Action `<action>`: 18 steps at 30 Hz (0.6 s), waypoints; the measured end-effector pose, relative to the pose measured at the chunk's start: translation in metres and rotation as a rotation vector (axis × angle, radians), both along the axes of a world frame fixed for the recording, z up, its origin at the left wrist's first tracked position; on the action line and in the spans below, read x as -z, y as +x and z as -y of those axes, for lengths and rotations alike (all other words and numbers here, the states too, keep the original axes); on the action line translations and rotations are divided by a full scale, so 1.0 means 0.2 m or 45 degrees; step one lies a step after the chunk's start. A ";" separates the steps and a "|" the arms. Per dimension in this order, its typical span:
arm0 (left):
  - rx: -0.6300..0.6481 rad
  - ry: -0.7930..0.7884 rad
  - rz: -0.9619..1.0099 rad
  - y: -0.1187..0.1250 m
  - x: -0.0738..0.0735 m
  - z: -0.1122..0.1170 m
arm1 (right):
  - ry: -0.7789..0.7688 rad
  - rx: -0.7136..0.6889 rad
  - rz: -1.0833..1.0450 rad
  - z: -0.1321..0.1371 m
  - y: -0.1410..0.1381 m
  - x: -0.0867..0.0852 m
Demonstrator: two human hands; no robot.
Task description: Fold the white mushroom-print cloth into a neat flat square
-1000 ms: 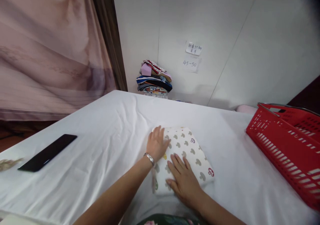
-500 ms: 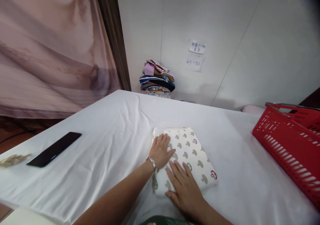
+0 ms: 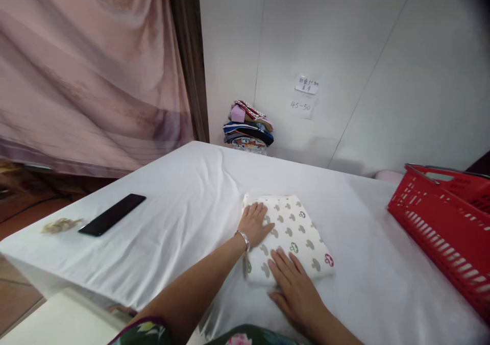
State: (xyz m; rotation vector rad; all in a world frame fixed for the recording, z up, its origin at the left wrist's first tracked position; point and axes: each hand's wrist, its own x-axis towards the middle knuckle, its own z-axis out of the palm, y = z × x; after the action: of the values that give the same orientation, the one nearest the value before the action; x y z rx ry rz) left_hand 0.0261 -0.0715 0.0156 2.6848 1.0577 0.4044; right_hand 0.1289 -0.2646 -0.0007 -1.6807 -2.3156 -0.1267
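A folded white cloth (image 3: 294, 227) with a grey mushroom print lies on the white-covered table (image 3: 172, 217). My left hand (image 3: 255, 224) lies flat on the cloth's left side, fingers spread; a silver bracelet sits at that wrist. My right hand (image 3: 296, 294) rests flat over the cloth's near edge, fingers stretched forward. Neither hand grips anything.
A red plastic basket (image 3: 444, 232) stands at the table's right. A black phone (image 3: 113, 215) and a small beige clump (image 3: 59, 225) lie at the left. A stack of folded clothes (image 3: 248, 128) sits against the back wall under paper notes (image 3: 304, 95). A pink curtain (image 3: 88, 74) hangs left.
My left hand slid back along the cloth's left side toward me and my right hand drew back to the near edge. The view shifted left and back.
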 end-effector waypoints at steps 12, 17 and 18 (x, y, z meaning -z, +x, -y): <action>0.049 -0.134 0.370 -0.24 0.07 0.04 | 0.201 0.516 -0.535 0.22 0.33 0.02; 0.253 0.006 0.465 -0.40 0.10 0.10 | -0.148 1.129 -1.489 0.15 0.48 -0.04; 0.308 0.033 0.460 -0.42 0.10 0.12 | -0.216 1.125 -1.632 0.14 0.50 -0.06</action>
State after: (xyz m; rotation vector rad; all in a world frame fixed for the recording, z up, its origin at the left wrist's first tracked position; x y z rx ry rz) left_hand -0.0588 -0.0959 -0.0045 2.5817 0.6216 0.8182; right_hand 0.2281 -0.2917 0.0109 -1.8548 -0.6284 0.7522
